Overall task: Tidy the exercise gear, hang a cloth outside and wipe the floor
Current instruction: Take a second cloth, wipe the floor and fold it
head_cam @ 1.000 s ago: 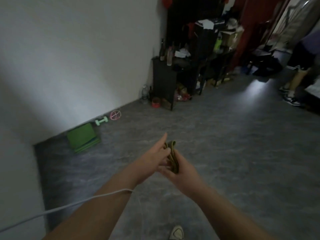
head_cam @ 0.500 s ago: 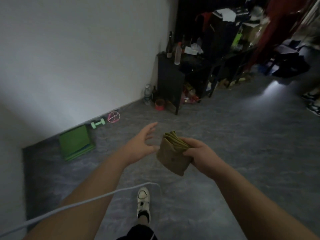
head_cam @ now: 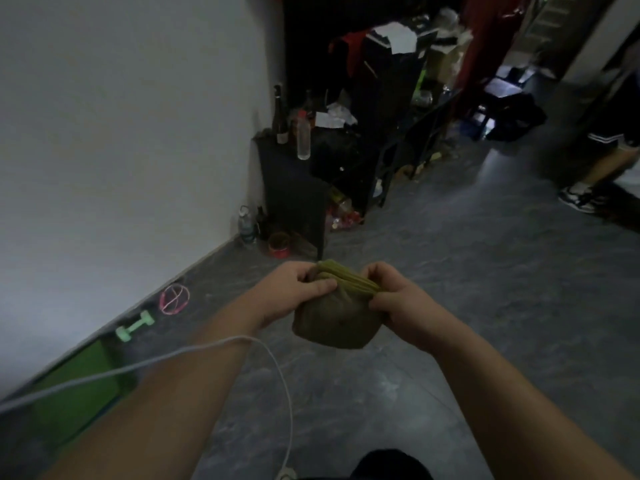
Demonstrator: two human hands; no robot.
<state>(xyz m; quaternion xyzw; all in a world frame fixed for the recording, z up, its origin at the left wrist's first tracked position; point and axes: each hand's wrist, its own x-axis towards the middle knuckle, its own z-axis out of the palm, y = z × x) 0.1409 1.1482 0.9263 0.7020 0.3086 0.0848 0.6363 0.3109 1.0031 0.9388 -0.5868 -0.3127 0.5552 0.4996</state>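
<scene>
**Cloth held folded in both hands, gear on the floor by the wall**

Cloth [head_cam: 337,318], olive and folded into a thick pad, hangs in mid-air in front of the person, above the grey floor [head_cam: 485,306]. The left hand [head_cam: 294,292] grips its upper left corner, thumb laid across the front and fingers curled behind. The right hand [head_cam: 394,299] pinches the stacked folds at the upper right edge. Both hands are closed on the cloth; neither is free. The folds show as several layers along the top, and the lower part sags in a rounded pouch.

From the head view, the exercise gear lies well apart from the hands, along the foot of the white wall [head_cam: 121,133]: a green mat [head_cam: 79,386] nearest, then a pale green dumbbell [head_cam: 135,325] just beyond it, then a pink ring [head_cam: 174,298]. A white cable [head_cam: 207,348] loops across the left forearm. A dark shelf [head_cam: 298,192] crowded with bottles stands further along the wall, and another person's legs show at the right edge.

I judge the step in hand to be the cloth one: it looks ready to be opened out or carried off for hanging. The next move calls for keeping hold of the corners while the layers are parted, then finding the way outside. The gear looks untidied yet.
</scene>
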